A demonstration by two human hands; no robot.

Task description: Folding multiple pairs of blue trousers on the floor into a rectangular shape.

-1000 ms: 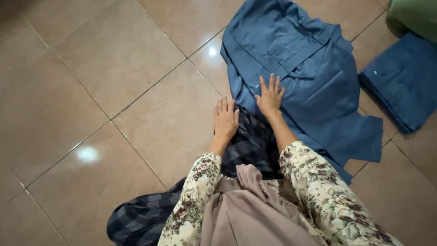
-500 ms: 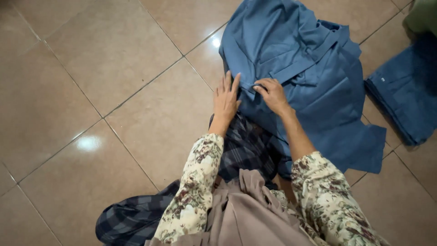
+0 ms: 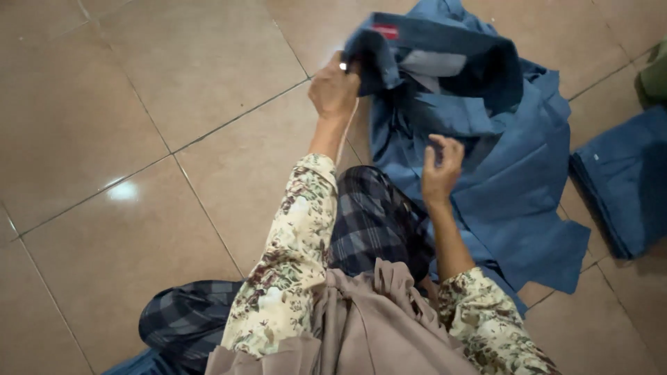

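One view only, from a camera on the person's head, looking steeply down and forward at close range. The near edge takes in the person's own lap and sleeves; the tiled floor fills the left and far side. The blue shirt lies right of centre, with the left hand and right hand mid-frame. Folded cloth is cut by the right edge.

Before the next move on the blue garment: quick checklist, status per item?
1. Left hand has a grip on the blue garment at its folded top edge: ok.
2. Right hand gripping cloth: not ok, fingers curled just above it.
3. Garment lying flat: not ok, top lifted and bunched.
4. Folded blue stack apart from the garment: ok.
5. Tiled floor bare beside the garment: ok.
6. Buttons or fastenings closed: cannot tell.
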